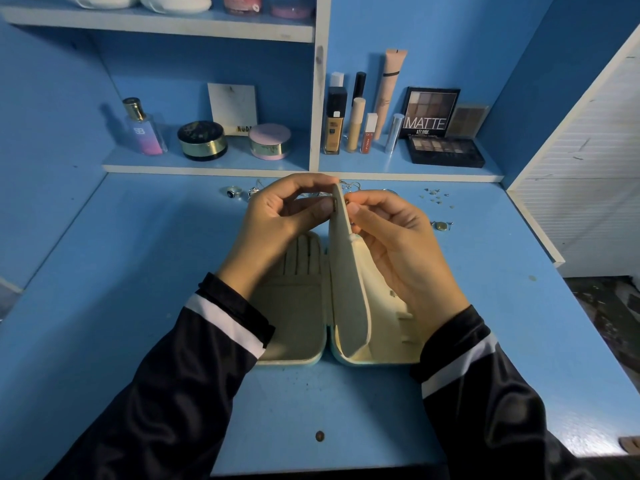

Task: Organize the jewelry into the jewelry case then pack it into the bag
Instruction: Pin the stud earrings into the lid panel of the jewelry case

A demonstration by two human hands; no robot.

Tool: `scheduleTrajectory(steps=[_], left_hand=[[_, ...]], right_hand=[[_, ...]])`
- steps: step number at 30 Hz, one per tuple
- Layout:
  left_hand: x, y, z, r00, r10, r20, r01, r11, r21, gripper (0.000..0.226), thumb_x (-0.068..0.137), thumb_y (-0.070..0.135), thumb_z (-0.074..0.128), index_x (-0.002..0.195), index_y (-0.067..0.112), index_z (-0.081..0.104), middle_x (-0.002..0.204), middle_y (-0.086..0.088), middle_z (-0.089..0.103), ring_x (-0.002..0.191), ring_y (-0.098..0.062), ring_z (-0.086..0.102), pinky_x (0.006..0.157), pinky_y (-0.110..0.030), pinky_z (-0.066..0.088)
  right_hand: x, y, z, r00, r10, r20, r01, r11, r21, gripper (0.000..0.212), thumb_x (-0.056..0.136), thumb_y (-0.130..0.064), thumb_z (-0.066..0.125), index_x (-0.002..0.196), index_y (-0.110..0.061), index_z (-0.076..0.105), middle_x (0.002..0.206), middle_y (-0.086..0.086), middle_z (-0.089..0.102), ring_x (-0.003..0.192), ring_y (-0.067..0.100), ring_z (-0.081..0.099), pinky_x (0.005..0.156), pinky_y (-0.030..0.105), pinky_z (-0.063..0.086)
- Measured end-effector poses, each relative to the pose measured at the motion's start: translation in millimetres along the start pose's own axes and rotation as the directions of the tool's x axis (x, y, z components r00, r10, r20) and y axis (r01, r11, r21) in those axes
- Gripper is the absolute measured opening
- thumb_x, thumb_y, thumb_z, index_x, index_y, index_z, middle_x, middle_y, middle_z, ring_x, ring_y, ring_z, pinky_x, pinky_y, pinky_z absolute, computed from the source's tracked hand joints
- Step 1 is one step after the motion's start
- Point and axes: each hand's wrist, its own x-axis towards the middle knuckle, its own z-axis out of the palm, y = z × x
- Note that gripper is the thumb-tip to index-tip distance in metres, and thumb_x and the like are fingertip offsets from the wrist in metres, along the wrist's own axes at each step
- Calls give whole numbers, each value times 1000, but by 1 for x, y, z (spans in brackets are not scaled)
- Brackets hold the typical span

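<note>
Home dressing nook, blue vanity desk [104,341], shelves [207,164] of perfume [143,128], foundation [335,123], eyeshadow palettes [429,112]

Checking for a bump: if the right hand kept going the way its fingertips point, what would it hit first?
The upright cream fabric flap of the open jewelry case: the right hand points left at it, apparently touching it. The left hand pinches its far side.
</note>
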Motion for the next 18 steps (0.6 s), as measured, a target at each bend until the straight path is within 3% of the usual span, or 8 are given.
scheduleTrajectory(steps=[11,18], left_hand=[[0,1,0,1000,22,23,-22,1000,9,24,79,14,71,101,25,72,104,4,74,102,-15,70,85,-25,54],[1,-1,-2,1000,2,26,-2,1000,4,25,78,20,75,99,34,75,109,1,73,106,-22,69,91,-34,55]], right_hand=[[1,2,0,1000,7,-15,-7,1000,9,21,77,-9,71,97,-1,71,88,13,69,79,22,59,76,29,49],[1,2,2,999,-36,19,36,999,4,13,81,-7,69,94,-5,71,87,10,70,82,22,60,79,28,49]])
